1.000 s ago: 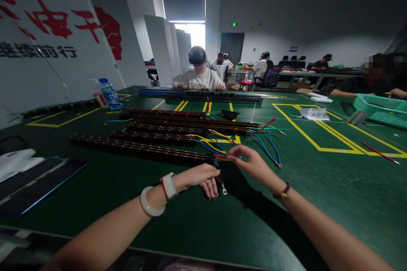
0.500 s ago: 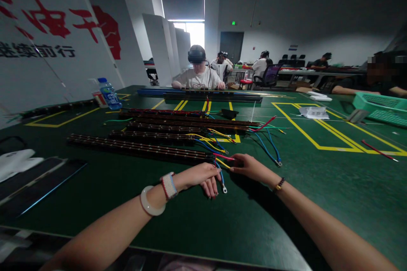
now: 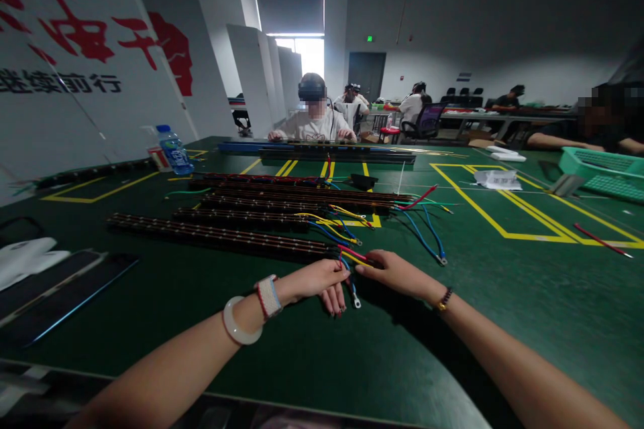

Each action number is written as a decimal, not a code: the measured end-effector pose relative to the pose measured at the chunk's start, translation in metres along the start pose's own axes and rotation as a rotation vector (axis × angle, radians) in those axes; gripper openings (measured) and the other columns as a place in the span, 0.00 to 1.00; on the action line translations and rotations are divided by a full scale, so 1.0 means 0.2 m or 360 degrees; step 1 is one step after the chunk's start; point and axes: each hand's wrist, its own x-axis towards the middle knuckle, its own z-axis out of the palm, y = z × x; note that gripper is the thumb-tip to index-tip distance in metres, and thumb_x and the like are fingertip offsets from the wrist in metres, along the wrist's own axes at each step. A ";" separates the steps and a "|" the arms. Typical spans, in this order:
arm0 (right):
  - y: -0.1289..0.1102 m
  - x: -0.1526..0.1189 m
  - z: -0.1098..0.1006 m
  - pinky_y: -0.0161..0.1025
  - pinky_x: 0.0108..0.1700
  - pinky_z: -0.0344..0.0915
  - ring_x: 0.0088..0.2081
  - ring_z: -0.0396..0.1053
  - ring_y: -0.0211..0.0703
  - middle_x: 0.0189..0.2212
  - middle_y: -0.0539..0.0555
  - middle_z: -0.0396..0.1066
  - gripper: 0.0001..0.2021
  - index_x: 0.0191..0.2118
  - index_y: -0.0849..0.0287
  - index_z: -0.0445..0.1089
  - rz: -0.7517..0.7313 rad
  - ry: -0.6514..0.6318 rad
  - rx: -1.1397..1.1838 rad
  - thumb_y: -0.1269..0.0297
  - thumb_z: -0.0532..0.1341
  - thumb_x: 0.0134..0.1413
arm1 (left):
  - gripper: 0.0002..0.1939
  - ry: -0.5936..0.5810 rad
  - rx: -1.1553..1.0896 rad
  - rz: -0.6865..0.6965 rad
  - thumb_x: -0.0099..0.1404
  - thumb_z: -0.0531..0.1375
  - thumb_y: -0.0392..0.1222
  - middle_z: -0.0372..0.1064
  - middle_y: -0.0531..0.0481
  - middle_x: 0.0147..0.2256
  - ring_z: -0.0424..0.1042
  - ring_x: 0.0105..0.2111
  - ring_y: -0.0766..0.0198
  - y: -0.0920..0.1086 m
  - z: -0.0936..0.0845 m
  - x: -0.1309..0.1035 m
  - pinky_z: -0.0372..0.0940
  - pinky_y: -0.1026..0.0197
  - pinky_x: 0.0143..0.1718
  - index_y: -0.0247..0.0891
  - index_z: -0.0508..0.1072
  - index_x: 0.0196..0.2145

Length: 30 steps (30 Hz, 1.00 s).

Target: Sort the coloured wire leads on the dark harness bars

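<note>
A long black bar with copper-coloured lines [image 3: 226, 236] lies across the green table, and short wires come out of its right end. My left hand [image 3: 316, 279] is at that end, thumb and forefinger pinched on the blue wire [image 3: 353, 289], its other fingers curled below. The blue wire's metal ring lug [image 3: 357, 303] hangs free to the right of those fingers. From the right, my right hand [image 3: 400, 273] closes its fingers on the red wire [image 3: 349, 251] and the yellow wire [image 3: 358, 260]. Their far ends are hidden in that hand.
Beyond lie several similar wired bars [image 3: 272, 200], with loose blue wires [image 3: 420, 231] to the right. A bottle [image 3: 174, 149] stands far left, a green basket [image 3: 604, 171] far right. Dark flat panels [image 3: 75, 298] lie near left. A co-worker [image 3: 312, 117] sits opposite.
My right hand has shifted slightly left, nearer my left hand, drawing the red and yellow wires closer together and lower. My left hand has hardly moved.
</note>
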 end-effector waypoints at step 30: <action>-0.03 0.00 0.01 0.24 0.27 0.50 0.24 0.59 0.26 0.27 0.52 0.67 0.22 0.37 0.66 0.67 0.0024 -0.0043 -0.0034 0.51 0.46 0.64 | 0.22 -0.0005 0.0017 0.0026 0.64 0.51 0.58 0.71 0.43 0.25 0.72 0.23 0.62 0.00 0.01 0.00 0.66 0.64 0.22 0.32 0.59 0.40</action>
